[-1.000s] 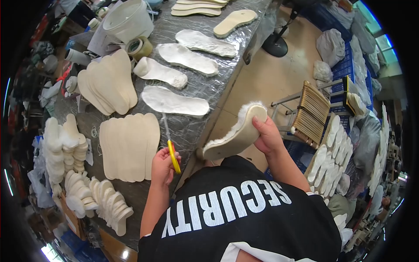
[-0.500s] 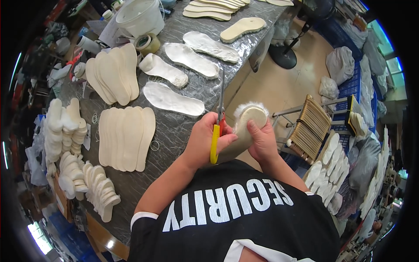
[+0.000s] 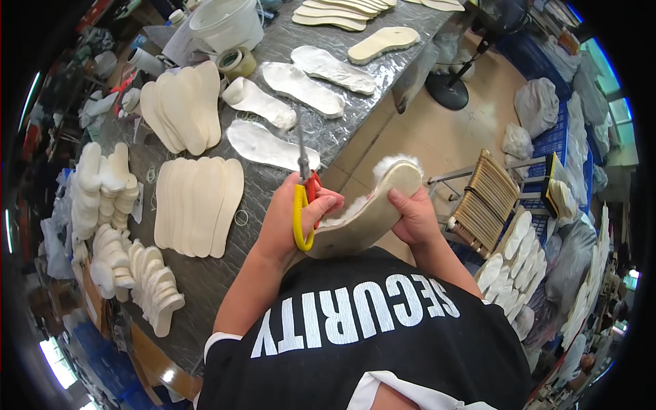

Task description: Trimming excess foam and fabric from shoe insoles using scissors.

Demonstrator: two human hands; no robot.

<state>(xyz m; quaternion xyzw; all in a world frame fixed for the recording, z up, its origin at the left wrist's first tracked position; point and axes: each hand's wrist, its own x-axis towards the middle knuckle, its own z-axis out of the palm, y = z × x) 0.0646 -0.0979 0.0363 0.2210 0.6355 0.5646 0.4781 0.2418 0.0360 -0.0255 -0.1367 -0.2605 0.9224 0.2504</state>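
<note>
1. In the head view, a pair of scissors (image 3: 305,169) is held by the left hand (image 3: 279,217), with its blades pointed away from the body. The fingers are closed around the yellow and red handles; whether the blades are parted cannot be told.
2. A fleece-lined insole (image 3: 372,215) is gripped near its raised end by the right hand (image 3: 415,215). The thumb is pressed on the beige face; the other fingers are mostly hidden behind it.
3. The insole is held tilted in front of the body, beside the edge of the bench (image 3: 215,294). Its lower end is partly covered by the left hand; whether it is touched there cannot be told.
4. Beyond the scissors, four white insoles (image 3: 303,89) are laid in a row on the bench, with a single beige insole (image 3: 383,44) past them.
5. To the left, two fanned sets of beige liners (image 3: 198,205) and piles of fluffy insoles (image 3: 102,198) are placed.
6. A tape roll (image 3: 237,63) is set beside a white bucket (image 3: 225,26).
7. On the floor to the right, a stool (image 3: 484,195) with a slatted seat is seen.
</note>
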